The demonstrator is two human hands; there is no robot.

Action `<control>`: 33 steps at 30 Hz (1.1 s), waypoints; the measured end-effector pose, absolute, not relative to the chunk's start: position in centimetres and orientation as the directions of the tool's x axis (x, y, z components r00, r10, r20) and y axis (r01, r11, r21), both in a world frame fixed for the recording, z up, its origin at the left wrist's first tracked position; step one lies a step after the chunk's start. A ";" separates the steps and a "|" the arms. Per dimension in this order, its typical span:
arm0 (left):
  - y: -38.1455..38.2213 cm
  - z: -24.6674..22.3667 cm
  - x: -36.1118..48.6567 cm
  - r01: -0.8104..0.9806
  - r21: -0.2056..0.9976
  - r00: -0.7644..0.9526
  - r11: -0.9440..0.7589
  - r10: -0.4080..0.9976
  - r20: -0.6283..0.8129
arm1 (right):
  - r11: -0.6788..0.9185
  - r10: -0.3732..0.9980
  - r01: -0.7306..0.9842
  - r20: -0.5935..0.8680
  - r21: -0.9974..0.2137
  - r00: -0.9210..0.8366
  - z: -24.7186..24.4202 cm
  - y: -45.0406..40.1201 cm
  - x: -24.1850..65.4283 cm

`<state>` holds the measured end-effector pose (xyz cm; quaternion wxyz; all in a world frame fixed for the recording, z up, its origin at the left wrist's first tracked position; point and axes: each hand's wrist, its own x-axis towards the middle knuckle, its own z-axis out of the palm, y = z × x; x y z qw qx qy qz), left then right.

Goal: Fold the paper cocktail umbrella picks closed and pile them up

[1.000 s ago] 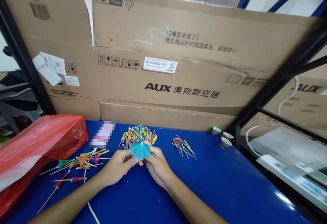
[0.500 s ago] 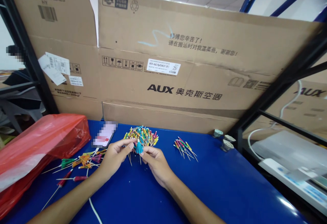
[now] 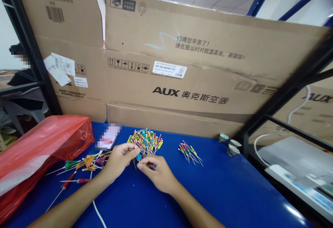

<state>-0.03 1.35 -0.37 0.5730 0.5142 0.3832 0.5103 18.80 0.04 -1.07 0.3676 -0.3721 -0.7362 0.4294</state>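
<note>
Left hand (image 3: 120,158) has thumb and fingers pinched at the top of a little blue umbrella (image 3: 139,157), and the right hand (image 3: 157,173) has thumb and forefinger closed on its lower part (stick's mostly hidden, tbh). It looks folded, held over the blue worktop (image 3: 145,207) just in front of a colourful bunch of folded umbrellas (image 3: 148,141).

A heap of cocktail umbrellas (image 3: 148,140) lies on the table (image 3: 213,183) — phone (image 3: 108,139) and bag (image 3: 44,145) to its left, a second bunch (image 3: 188,150) to its right. Cardboard (image 3: 161,117) stands behind.
</note>
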 end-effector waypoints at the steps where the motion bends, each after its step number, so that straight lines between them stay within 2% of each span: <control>1: 1.4 -0.4 0.0 -0.191 0.981 0.203 -0.036 0.976 0.076 | 0.378 0.854 0.246 0.233 -0.893 -0.465 -0.8 0.0 18.9; 8: 1.3 -1.0 -0.1 -0.099 0.995 0.376 -0.011 0.925 0.048 | 0.486 0.798 0.289 0.284 -0.825 -0.532 0.7 -0.2 19.0; 16: 1.6 -1.5 -0.7 0.004 0.997 0.338 -0.080 0.938 0.074 | 0.553 0.748 0.372 0.247 -0.746 -0.617 2.0 0.2 20.4; 21: 2.1 -1.3 -0.7 -0.006 0.985 0.259 -0.174 0.951 0.169 | 0.675 0.690 0.516 0.202 -0.528 -0.695 3.5 0.4 23.5; 26: 2.0 -1.2 -0.6 0.002 0.994 0.264 -0.110 0.959 0.105 | 0.748 0.636 0.580 0.097 -0.324 -0.766 2.9 0.4 24.1; 33: 1.9 -1.5 -0.6 0.059 0.993 0.280 -0.104 0.956 0.083 | 0.769 0.637 0.632 0.220 -0.102 -0.739 1.1 1.0 22.0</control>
